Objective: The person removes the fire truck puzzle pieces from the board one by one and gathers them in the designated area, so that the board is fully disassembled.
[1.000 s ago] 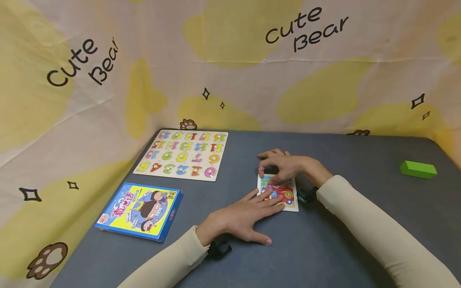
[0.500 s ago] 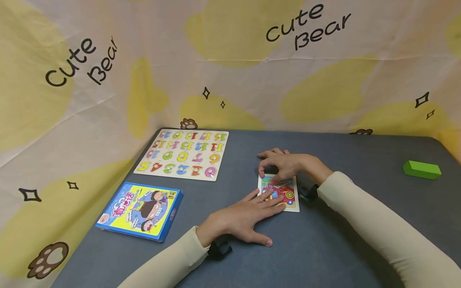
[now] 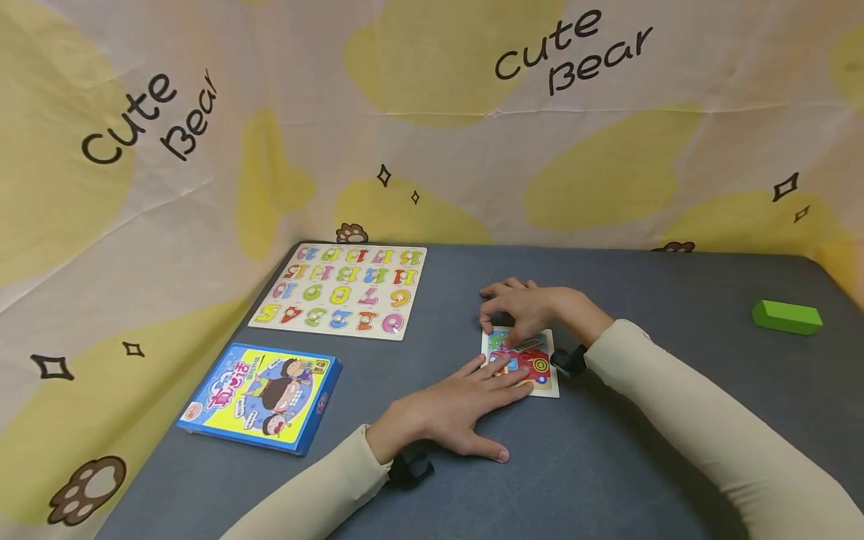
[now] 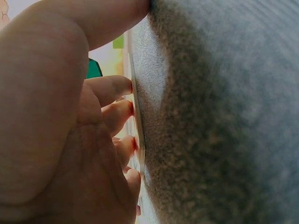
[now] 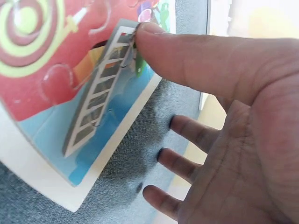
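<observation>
A small framed jigsaw puzzle point(image 3: 543, 384) lies flat on the table, its picture showing a red vehicle with a ladder point(image 5: 96, 93). My left hand point(image 3: 459, 412) rests on the puzzle's lower left with fingers stretched out, the thumb apart on the table. From the left wrist view, several fingertips touch the puzzle's thin edge point(image 4: 139, 133). My right hand point(image 3: 529, 307) arches over the upper part. Its thumb point(image 5: 191, 58) holds down the ladder's upper end while the bent index finger reaches the top left corner. The other right fingers rest on the table; the index fingertip is hidden in the right wrist view.
A number board point(image 3: 351, 298) lies at the back left, with a blue and yellow box point(image 3: 259, 394) in front of it. Far right stands a green block point(image 3: 787, 317). Printed curtains point(image 3: 445, 90) enclose the back and left of the grey table point(image 3: 648, 465).
Both hands stay in place on the puzzle. The head view shifts slightly, and the right wrist seems to turn a little left.
</observation>
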Motion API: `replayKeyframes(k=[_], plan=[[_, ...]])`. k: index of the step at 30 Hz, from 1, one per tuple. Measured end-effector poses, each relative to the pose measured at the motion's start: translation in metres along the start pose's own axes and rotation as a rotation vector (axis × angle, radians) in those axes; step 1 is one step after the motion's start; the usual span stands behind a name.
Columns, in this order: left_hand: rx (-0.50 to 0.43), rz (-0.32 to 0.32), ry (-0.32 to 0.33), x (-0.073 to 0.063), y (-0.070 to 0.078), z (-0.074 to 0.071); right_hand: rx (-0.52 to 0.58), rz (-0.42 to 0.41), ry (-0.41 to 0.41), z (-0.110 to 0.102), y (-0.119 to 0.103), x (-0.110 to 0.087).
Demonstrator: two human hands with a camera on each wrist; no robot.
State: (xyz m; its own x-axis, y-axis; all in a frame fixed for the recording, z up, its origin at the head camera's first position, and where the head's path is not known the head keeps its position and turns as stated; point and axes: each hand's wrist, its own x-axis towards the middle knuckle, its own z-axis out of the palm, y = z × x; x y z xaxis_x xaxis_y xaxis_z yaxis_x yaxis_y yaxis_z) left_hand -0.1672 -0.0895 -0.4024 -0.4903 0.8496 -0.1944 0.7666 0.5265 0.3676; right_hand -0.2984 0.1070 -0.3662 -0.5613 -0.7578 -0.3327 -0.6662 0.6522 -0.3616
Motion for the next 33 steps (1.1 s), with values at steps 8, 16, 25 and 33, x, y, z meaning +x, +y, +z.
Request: replayKeyframes(k=[8,16,25,33], plan=[[0.020,-0.001,0.006,-0.0009,0.0016,0.0002,-0.005,0.030,-0.038,-0.0029,-0.0048,0.0032],[0.025,0.003,0.021,-0.0011,0.0019,0.0002,-0.007,0.044,-0.061,-0.0041,-0.0027,0.0021],[0.033,0.017,0.012,0.0001,0.0032,-0.0010,-0.039,0.071,-0.069,-0.0083,-0.0089,0.0031],[0.033,0.030,0.008,0.0005,0.0031,-0.0016,-0.052,0.114,-0.108,-0.0093,-0.0110,0.0090]])
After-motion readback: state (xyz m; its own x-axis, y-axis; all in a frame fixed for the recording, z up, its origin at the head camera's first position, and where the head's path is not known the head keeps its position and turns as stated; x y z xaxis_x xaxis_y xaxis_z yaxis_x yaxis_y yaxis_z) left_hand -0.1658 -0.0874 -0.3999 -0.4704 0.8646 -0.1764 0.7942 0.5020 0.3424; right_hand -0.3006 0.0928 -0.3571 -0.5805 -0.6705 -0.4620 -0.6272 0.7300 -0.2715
